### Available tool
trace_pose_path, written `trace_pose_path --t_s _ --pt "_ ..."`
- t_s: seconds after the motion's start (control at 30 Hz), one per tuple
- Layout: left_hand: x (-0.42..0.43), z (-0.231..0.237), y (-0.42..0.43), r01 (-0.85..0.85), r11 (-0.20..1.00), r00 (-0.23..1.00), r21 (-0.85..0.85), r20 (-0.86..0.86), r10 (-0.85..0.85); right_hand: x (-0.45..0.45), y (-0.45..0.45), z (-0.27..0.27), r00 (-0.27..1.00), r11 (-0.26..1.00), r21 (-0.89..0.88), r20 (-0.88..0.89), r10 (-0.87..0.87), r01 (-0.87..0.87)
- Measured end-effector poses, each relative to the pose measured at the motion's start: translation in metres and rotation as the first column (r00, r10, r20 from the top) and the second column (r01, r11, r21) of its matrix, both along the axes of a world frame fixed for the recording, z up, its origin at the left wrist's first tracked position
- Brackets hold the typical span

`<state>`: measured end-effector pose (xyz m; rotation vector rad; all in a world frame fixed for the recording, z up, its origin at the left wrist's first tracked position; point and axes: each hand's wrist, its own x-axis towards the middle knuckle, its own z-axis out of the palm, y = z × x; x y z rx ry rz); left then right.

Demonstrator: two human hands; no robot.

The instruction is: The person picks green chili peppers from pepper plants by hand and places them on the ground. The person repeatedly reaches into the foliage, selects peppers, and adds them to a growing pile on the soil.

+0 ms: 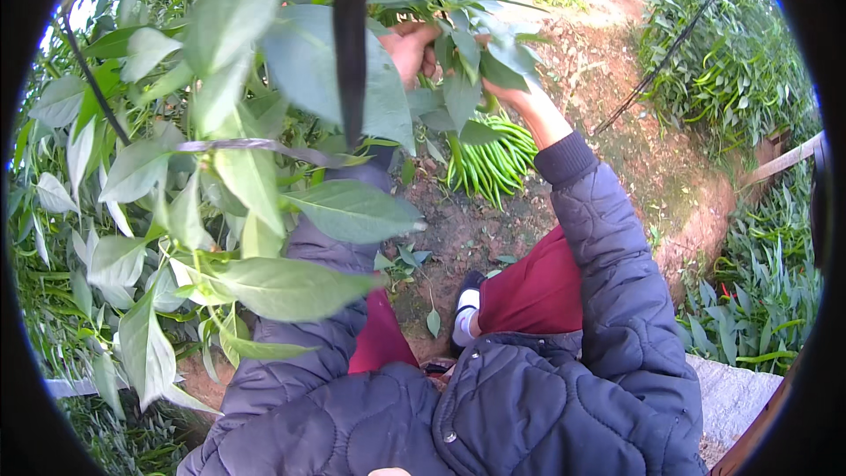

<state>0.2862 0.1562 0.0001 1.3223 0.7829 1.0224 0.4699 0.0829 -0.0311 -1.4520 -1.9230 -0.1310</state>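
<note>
My left hand [413,51] is up among the leaves of a chili pepper plant [459,89], with its fingers curled. A large leaf covers part of it, and whatever lies between the fingers is hidden. Across from it my right hand [512,96] reaches into the same foliage. Leaves hide most of its fingers, so its hold cannot be told. Just below the two hands a heap of long green chili peppers [492,158] lies on the bare soil, the peppers mostly side by side.
Large pepper leaves [297,287] crowd the left side, close to the camera. A dark, blurred strap [353,46] hangs in front. More pepper plants [720,73] grow beyond the dirt path [608,79] at right, where a dark cord [667,56] slants across. A concrete slab [730,396] lies lower right.
</note>
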Motion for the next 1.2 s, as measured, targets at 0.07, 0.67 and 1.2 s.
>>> trace_pose_path --t_s 0.07,0.67,1.2 --pt "0.002 0.009 -0.005 0.002 0.996 0.996 -0.084 0.091 0.006 0.002 -0.005 0.003 0.999 0.997 0.072 -0.01 0.031 -0.03" --pt "-0.002 0.002 0.029 -0.09 0.994 0.987 -0.063 0.13 0.097 -0.003 -0.03 0.026 0.853 0.975 0.091 -0.473 0.223 -0.205" --pt "-0.092 0.023 0.047 -0.064 0.988 0.99 -0.139 0.115 0.08 0.063 0.12 -0.222 0.887 0.988 -0.034 0.446 -0.118 0.148"
